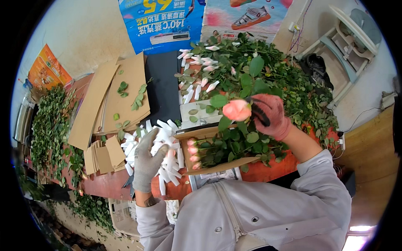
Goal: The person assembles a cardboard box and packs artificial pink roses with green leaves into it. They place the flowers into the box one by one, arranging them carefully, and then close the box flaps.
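My right hand (272, 116), in a reddish work glove with dark patches, grips a pink rose (237, 110) close behind its bloom. The bloom points left, above an open cardboard sheet (226, 164) with upturned edges. On that cardboard, several pink roses (194, 150) lie in a row, heads left and leafy stems right. My left hand (147, 160), in a pale grey glove, hovers at a heap of white foam net sleeves (171, 172). Its thumb and fingers are apart, and nothing shows between them.
Rose stems with leaves (282, 75) are piled at the back right. Sleeved rose heads (204, 61) lie at their left end. Cardboard sheets (125, 91), small cardboard pieces (102, 158) and a dark panel (165, 84) occupy the left. A plastic crate (121, 216) stands below the table edge.
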Demonstrator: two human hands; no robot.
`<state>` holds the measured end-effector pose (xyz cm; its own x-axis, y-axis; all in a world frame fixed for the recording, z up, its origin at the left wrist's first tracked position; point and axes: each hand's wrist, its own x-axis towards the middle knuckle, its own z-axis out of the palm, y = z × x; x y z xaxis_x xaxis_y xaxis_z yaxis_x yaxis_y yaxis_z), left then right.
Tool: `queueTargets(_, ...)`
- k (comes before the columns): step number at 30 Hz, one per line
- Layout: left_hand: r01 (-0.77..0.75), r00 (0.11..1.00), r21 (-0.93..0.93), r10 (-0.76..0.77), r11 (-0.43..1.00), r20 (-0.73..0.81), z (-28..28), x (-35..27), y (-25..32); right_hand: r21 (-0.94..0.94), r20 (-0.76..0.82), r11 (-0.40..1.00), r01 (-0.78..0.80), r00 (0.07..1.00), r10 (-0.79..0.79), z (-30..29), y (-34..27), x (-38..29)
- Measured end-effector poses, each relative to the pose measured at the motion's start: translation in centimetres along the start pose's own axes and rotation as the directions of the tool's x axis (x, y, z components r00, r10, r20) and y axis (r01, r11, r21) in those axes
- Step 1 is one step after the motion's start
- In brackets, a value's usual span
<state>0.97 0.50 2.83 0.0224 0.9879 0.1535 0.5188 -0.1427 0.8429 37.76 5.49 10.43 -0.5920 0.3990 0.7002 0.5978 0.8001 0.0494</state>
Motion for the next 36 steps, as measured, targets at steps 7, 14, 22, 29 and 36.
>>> queueTargets(7,-0.562,0.779,-0.208,0.597,0.801,0.192,6.4,5.7,14.3,0.066,0.024,0.997,0.039,0.999,-0.040,-0.7,1.8,-2.1)
queueTargets(14,-0.748,0.629,-0.162,0.766,0.643,0.138,9.3,5.9,19.3,0.014,-0.110,0.995,-0.097,0.989,0.098,-1.3,1.0,-5.2)
queueTargets(22,-0.800,0.577,-0.106,0.805,0.591,0.137,10.2,5.8,19.9,0.075,-0.115,0.991,-0.114,0.986,0.122,-0.6,1.1,-6.2)
queueTargets(29,-0.648,0.688,-0.369,0.720,0.667,0.095,10.0,6.7,17.6,0.126,-0.110,0.985,-0.122,0.985,0.136,-1.3,1.5,-5.5)
queueTargets(36,-0.041,0.896,-0.720,0.344,0.693,0.280,9.5,5.9,14.1,0.000,-0.144,1.000,0.026,0.989,-0.026,-1.3,1.8,-3.0)
